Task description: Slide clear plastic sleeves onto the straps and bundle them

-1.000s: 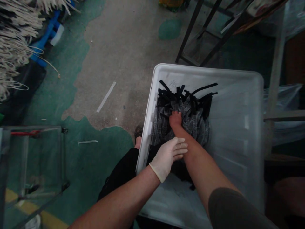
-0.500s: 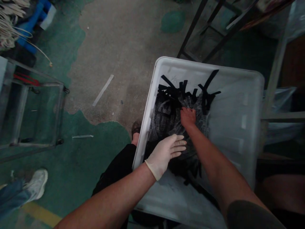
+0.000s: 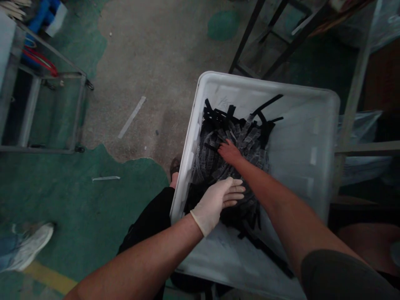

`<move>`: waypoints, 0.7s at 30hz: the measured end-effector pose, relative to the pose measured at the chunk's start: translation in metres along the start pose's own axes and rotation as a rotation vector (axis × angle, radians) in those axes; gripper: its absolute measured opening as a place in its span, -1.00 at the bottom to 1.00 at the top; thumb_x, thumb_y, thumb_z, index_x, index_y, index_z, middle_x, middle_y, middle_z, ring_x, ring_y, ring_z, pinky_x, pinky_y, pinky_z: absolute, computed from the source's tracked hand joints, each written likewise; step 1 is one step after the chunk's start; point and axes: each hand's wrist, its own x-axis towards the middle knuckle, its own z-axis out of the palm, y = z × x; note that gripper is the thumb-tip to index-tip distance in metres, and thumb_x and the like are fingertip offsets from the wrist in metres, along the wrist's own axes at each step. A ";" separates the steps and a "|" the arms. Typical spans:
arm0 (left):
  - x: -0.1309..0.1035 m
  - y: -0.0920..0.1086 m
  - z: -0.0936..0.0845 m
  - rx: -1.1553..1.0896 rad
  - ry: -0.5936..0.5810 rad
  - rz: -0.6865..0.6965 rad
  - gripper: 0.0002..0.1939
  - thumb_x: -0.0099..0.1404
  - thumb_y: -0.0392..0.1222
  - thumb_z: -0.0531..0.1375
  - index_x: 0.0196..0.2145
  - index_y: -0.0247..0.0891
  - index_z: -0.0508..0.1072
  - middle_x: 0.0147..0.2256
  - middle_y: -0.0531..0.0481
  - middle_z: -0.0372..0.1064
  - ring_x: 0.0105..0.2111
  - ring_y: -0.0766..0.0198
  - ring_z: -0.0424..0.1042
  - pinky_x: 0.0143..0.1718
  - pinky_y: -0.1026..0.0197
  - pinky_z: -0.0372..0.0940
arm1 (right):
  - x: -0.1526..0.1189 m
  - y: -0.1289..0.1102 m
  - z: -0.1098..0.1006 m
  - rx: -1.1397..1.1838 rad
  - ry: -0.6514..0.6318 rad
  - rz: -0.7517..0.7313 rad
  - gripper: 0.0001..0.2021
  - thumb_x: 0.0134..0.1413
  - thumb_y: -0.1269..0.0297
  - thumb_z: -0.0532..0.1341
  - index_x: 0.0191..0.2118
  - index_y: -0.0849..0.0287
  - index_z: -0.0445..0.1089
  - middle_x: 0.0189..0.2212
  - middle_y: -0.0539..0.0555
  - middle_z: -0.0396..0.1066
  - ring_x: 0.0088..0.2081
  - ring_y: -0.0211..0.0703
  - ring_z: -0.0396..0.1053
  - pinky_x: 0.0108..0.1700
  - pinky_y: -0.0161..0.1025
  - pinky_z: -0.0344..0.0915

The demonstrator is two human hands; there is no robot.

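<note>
A white plastic tub [image 3: 300,175] holds a tangled pile of black straps [image 3: 203,162], many with greyish, see-through-looking middle lengths and black ends. My left hand [image 3: 218,204], in a pale thin glove, hovers over the near part of the pile, its fingers stretched out and holding nothing. Bare and farther in, my right hand [image 3: 230,153] is down among the straps with its fingers curled onto them. One black strap end pokes out beside its fingertips. Exactly how many straps it grips is hidden.
A metal-frame cart [image 3: 79,112] on casters stands at the left, near another person's shoe [image 3: 33,246]. Dark metal legs [image 3: 250,37] rise behind the tub, and a frame post [image 3: 351,112] stands at its right. Pale strips [image 3: 133,116] lie on the green and grey floor.
My right hand has moved left across the pile, and the straps it gripped earlier have settled lower. My gloved left hand has barely moved. The view has shifted slightly.
</note>
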 end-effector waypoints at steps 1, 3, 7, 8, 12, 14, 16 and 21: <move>0.001 -0.001 -0.001 0.009 -0.011 0.001 -0.53 0.36 0.14 0.05 -0.04 -0.24 0.53 -0.02 -0.19 0.51 -0.05 0.09 0.49 -0.01 0.12 0.28 | 0.004 -0.001 0.000 -0.011 -0.019 0.033 -0.69 0.20 0.46 0.08 -0.12 0.19 0.55 -0.14 0.19 0.53 0.06 0.01 0.27 0.34 0.08 -0.25; 0.002 -0.003 -0.004 0.020 -0.010 -0.006 -0.54 0.36 0.13 0.06 -0.04 -0.24 0.52 -0.03 -0.19 0.52 -0.05 0.10 0.49 -0.02 0.13 0.29 | 0.011 -0.003 0.000 -0.035 -0.058 0.105 -0.72 0.15 0.44 0.11 -0.20 0.18 0.58 -0.21 0.21 0.55 0.00 0.06 0.30 0.32 0.11 -0.25; 0.004 0.000 -0.009 -0.003 0.001 -0.015 -0.53 0.37 0.13 0.03 -0.02 -0.23 0.51 0.00 -0.17 0.51 -0.03 0.13 0.48 -0.03 0.17 0.29 | 0.007 0.003 -0.002 -0.079 -0.119 0.250 -0.71 0.13 0.47 0.09 -0.26 0.23 0.60 -0.29 0.27 0.56 -0.03 0.13 0.33 0.24 0.12 -0.14; 0.004 0.001 -0.010 -0.015 -0.013 -0.009 -0.53 0.37 0.13 0.03 -0.02 -0.22 0.51 0.00 -0.16 0.50 -0.03 0.13 0.48 -0.03 0.17 0.29 | 0.001 0.008 -0.003 -0.089 -0.126 0.280 -0.69 0.14 0.48 0.07 -0.26 0.25 0.59 -0.29 0.28 0.56 -0.05 0.12 0.34 0.21 0.11 -0.10; 0.002 0.005 -0.010 -0.034 -0.020 0.008 -0.53 0.36 0.13 0.04 -0.03 -0.22 0.52 0.00 -0.17 0.50 -0.02 0.10 0.48 -0.02 0.14 0.29 | -0.032 0.032 -0.008 -0.135 -0.143 0.380 -0.66 0.17 0.51 0.03 -0.27 0.29 0.59 -0.32 0.31 0.55 -0.12 0.09 0.38 0.13 0.07 -0.03; 0.001 0.006 -0.008 -0.029 -0.011 0.004 -0.53 0.36 0.13 0.04 -0.03 -0.22 0.52 0.00 -0.18 0.50 -0.01 0.08 0.47 0.00 0.12 0.28 | -0.043 0.041 -0.010 -0.153 -0.149 0.416 -0.67 0.16 0.53 0.04 -0.32 0.31 0.59 -0.36 0.32 0.54 -0.15 0.11 0.39 0.11 0.09 -0.03; 0.000 0.006 -0.007 -0.029 -0.018 0.001 -0.53 0.36 0.14 0.03 -0.02 -0.21 0.51 0.01 -0.18 0.50 0.00 0.08 0.47 0.02 0.10 0.28 | -0.048 0.043 -0.010 -0.157 -0.148 0.421 -0.69 0.15 0.55 0.06 -0.34 0.33 0.58 -0.38 0.33 0.53 -0.16 0.12 0.39 0.12 0.09 -0.04; 0.002 0.001 -0.014 -0.019 -0.066 0.042 -0.53 0.36 0.14 0.05 0.01 -0.19 0.51 0.01 -0.16 0.50 0.01 0.08 0.46 0.05 0.09 0.27 | -0.047 0.035 -0.010 -0.125 -0.090 0.342 -0.69 0.23 0.52 0.02 -0.17 0.36 0.54 -0.22 0.36 0.51 -0.07 0.14 0.34 0.14 0.10 -0.05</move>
